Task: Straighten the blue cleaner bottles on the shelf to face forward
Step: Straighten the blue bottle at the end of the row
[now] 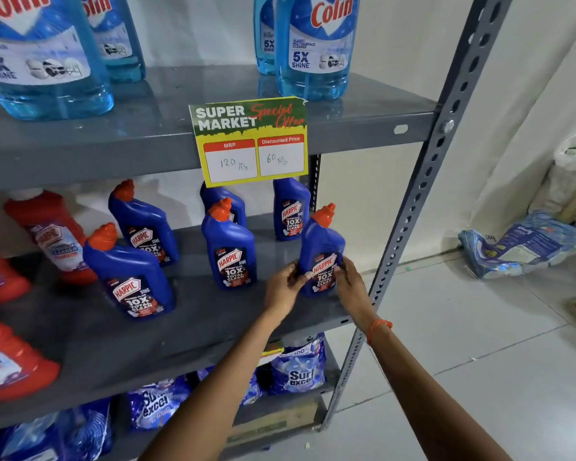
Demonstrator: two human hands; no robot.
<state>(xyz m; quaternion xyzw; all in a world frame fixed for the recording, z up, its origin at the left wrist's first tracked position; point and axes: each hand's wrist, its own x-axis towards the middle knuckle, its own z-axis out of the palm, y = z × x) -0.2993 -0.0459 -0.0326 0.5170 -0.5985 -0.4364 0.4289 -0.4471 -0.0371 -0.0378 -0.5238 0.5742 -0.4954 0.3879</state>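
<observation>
Several blue Harpic cleaner bottles with orange caps stand on the middle grey shelf (187, 314). The rightmost front bottle (323, 241) stands upright near the shelf's right end, label towards me. My left hand (285, 289) grips its lower left side and my right hand (351, 287) grips its lower right side. Another front bottle (230, 247) stands to its left, and a third (130, 277) further left leans slightly. Behind stand more blue bottles (291, 211), one partly hidden by the price card.
A "Super Market" price card (250, 141) hangs from the upper shelf, which carries light-blue Colin bottles (313, 44). Red cleaner bottles (52, 234) stand at the left. Surf Excel packs (300, 367) lie below. The perforated upright post (413, 207) stands right of my hands.
</observation>
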